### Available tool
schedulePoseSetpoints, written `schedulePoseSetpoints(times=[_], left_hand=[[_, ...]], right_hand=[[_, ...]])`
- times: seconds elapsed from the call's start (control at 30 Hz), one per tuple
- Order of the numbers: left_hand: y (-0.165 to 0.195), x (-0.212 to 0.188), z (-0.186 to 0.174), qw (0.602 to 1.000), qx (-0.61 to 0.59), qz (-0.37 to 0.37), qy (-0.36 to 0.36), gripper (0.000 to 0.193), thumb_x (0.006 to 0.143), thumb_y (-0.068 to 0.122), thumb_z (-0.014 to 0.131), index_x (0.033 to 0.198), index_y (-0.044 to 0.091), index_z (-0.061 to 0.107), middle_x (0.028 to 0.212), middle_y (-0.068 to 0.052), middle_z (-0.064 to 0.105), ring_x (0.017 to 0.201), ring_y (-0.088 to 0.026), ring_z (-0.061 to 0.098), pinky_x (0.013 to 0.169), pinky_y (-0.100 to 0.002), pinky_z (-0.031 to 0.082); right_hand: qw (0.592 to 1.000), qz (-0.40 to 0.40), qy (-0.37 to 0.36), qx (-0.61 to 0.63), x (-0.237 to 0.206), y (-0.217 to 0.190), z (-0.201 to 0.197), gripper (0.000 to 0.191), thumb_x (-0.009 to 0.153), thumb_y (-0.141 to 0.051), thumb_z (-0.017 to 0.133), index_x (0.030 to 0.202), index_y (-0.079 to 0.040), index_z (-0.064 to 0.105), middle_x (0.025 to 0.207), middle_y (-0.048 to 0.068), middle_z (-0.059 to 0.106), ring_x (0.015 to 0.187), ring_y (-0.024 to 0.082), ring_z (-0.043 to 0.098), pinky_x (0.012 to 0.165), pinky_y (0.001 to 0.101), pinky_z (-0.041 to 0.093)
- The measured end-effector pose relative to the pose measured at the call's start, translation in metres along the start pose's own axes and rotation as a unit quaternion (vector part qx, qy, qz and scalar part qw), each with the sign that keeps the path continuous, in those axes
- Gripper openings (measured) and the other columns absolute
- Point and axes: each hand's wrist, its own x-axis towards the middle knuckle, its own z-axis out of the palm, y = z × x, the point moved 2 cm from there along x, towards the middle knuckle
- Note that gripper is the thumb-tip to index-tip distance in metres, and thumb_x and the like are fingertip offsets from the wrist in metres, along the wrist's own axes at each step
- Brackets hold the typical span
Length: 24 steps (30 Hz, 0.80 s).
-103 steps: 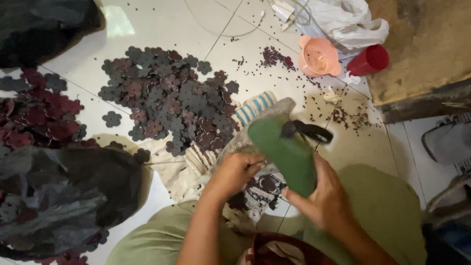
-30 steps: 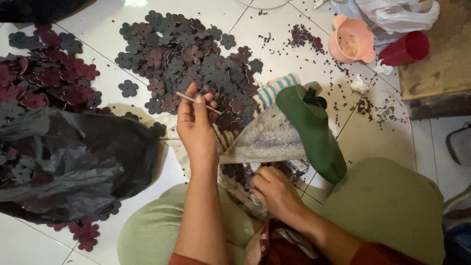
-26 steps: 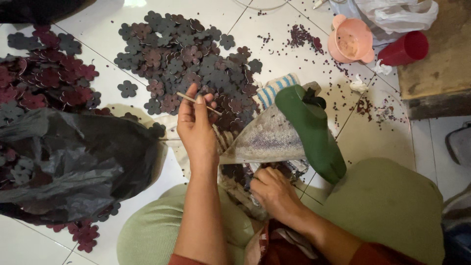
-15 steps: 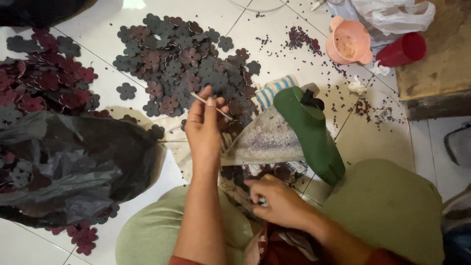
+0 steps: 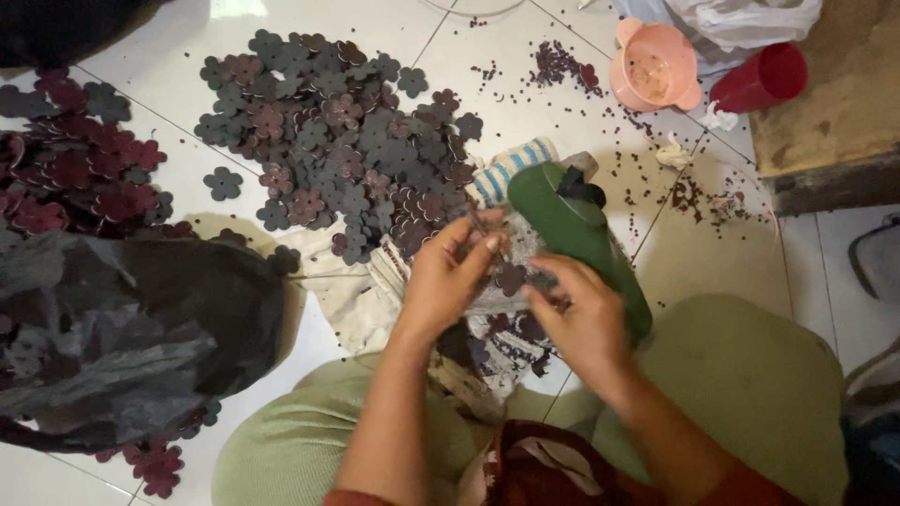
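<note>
Holding: left hand pinched a thin needle, fingers together; right hand had its fingertips clamped on a small dark maroon flower-shaped cutout.
Landmark: green plastic bottle lying on the white tiled floor.
Cutout position: just left of the bottle, between both hands.
Pile: grey and maroon flower cutouts up-left of the bottle.
Cups: pink plastic cup and red cup beyond the bottle.
Bag: black plastic bag far left of the bottle.
</note>
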Motion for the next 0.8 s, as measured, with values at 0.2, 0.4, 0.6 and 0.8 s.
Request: schedulePoseSetpoints(times=[0.2, 0.4, 0.6, 0.8], left_hand=[[0.000, -0.007, 0.009, 0.985, 0.169, 0.003, -0.037, 0.027, 0.099, 0.009, 0.066, 0.124, 0.001, 0.071, 0.092, -0.001, 0.070, 0.081, -0.005, 0.061, 0.072, -0.022, 0.051], [-0.002, -0.006, 0.008, 0.992, 0.120, 0.005, -0.030, 0.021, 0.101, 0.006, 0.061, 0.120, 0.000, 0.068, 0.103, -0.004, 0.077, 0.096, -0.008, 0.069, 0.084, -0.025, 0.055], [0.002, -0.007, 0.009, 0.991, 0.131, -0.014, -0.039, 0.023, 0.099, 0.006, 0.060, 0.121, 0.002, 0.067, 0.106, -0.004, 0.077, 0.102, -0.008, 0.072, 0.085, -0.024, 0.055], [0.010, -0.008, 0.011, 0.983, 0.175, -0.035, -0.032, 0.024, 0.097, 0.011, 0.064, 0.120, 0.004, 0.069, 0.100, -0.005, 0.079, 0.097, -0.008, 0.072, 0.081, -0.025, 0.056]], right_hand=[[0.991, 0.046, 0.121, -0.041, 0.012, 0.008, -0.037, 0.042, 0.091, -0.007, 0.076, 0.131, -0.004, 0.064, 0.121, 0.016, 0.063, 0.085, 0.019, 0.061, 0.072, 0.0316, 0.052], [0.992, -0.007, 0.085, -0.093, 0.020, 0.031, -0.032, 0.048, 0.098, -0.018, 0.068, 0.142, -0.003, 0.055, 0.135, 0.020, 0.058, 0.115, 0.034, 0.055, 0.100, 0.0446, 0.045], [0.989, -0.018, 0.064, -0.132, 0.017, 0.036, -0.026, 0.048, 0.099, -0.024, 0.064, 0.142, -0.003, 0.055, 0.133, 0.021, 0.059, 0.120, 0.041, 0.051, 0.108, 0.0494, 0.037], [0.988, -0.020, 0.063, -0.140, 0.018, 0.034, -0.025, 0.048, 0.099, -0.023, 0.064, 0.142, -0.003, 0.054, 0.134, 0.020, 0.059, 0.120, 0.040, 0.051, 0.107, 0.0490, 0.037]])
